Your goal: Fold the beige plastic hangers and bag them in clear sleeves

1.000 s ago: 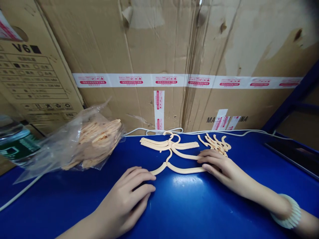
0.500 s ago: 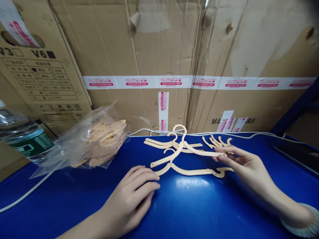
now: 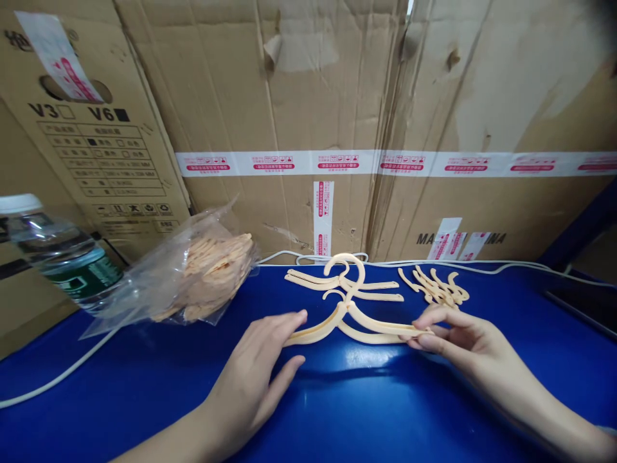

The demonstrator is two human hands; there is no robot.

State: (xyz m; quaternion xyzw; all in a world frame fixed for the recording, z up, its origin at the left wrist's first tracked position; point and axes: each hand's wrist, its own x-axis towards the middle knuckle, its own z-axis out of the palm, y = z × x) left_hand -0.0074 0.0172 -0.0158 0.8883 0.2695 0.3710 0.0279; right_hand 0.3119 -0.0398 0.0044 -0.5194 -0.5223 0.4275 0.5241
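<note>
Thumb and fingers of my right hand (image 3: 470, 341) pinch the right end of a cream plastic hanger (image 3: 383, 323), whose hook points up and away from me. Close beneath it lies a similar hanger (image 3: 369, 336). My left hand (image 3: 258, 370) is open, thumb apart from the fingers, around the left end of the held hanger; its fingers cover that tip, and I cannot tell whether they touch it. Behind these, more cream hangers (image 3: 313, 281) lie on the blue table (image 3: 347, 418). Several small curved cream pieces (image 3: 436, 288) are heaped beyond my right hand.
A clear plastic bag (image 3: 166, 267) of flat cream pieces lies at the left, beside a water bottle (image 3: 80, 267). Cardboard boxes (image 3: 270, 212) stand along the back. A white cable (image 3: 506, 263) runs in front of them. A dark flat device (image 3: 583, 312) rests at the right edge.
My right hand has brought the held hanger down and nearer, over the other hanger. My left hand has opened, its thumb moving away from the fingers. The view has shifted slightly left.
</note>
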